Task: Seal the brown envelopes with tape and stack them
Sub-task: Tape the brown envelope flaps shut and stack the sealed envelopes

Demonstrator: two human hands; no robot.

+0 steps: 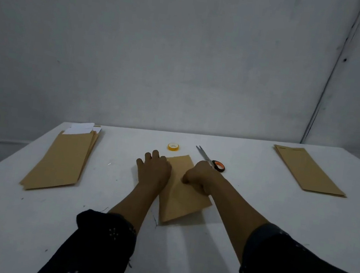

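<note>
**Two hands working one brown envelope at mid-desk**

A white desk [229, 244] is standing against a pale grey wall [184, 57], dimly lit. At its middle, the brown envelope [181, 201] is lying flat, tilted a little, its near corner pointing toward the person.

The left hand [153, 170] is resting palm down on the envelope's left side, its grip spread, fingers reaching past the far left edge onto the desk. The right hand [197, 179] is sitting knuckles up on the envelope just beside it, fingers curled under and pressing down on the paper; whether they are pinching anything is hidden from this view. Dark sleeves with small pale dots are covering both forearms from about the elbow.

Just beyond the envelope, a yellow tape roll [173, 147] is lying flat. To its right, scissors [211, 161] with a black and orange handle are lying close behind the right hand, blades pointing away.

Well apart on the left, a stack of brown envelopes [60, 160] is lying with white paper sticking out of the far ends. Well apart on the far right, a second stack of envelopes [308, 171] is lying flat.
</note>
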